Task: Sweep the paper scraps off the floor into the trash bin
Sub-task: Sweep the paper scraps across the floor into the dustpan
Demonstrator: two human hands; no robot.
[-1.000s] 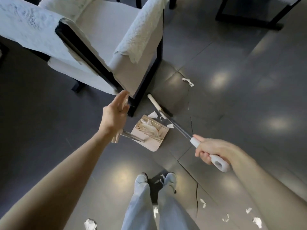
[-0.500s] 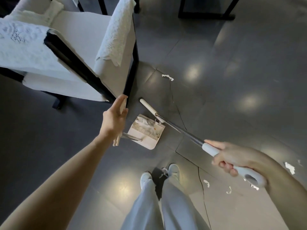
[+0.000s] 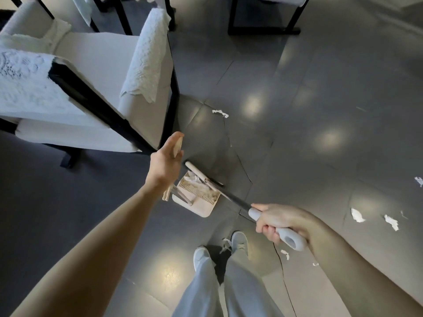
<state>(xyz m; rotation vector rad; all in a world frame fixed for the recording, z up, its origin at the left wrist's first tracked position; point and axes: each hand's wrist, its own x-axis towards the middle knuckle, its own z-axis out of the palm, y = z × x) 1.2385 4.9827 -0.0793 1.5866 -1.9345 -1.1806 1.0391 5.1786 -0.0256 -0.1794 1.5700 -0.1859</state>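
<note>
My left hand [image 3: 164,165] grips the upright cream handle of the long-handled dustpan [image 3: 201,208], which sits on the grey floor in front of my feet. Crumpled paper lies inside the pan. My right hand [image 3: 277,221] grips the white grip of the broom; its dark shaft runs up-left to the cream broom head [image 3: 194,170] at the pan's mouth. Loose paper scraps lie on the floor: one ahead [image 3: 220,113], several to the right [image 3: 357,215], one beside my right shoe [image 3: 285,254]. No trash bin shows.
A white armchair with black frame [image 3: 96,72] stands close at the left, its front leg [image 3: 175,106] just beyond my left hand. More black chair legs [image 3: 263,30] stand at the far end. My shoes [image 3: 239,241] are below the pan. A crack runs through the floor tiles.
The broom head has been drawn in against the dustpan's mouth, and the scraps that lay beside the pan are now inside it. The view has swung, bringing more scraps into sight on the right.
</note>
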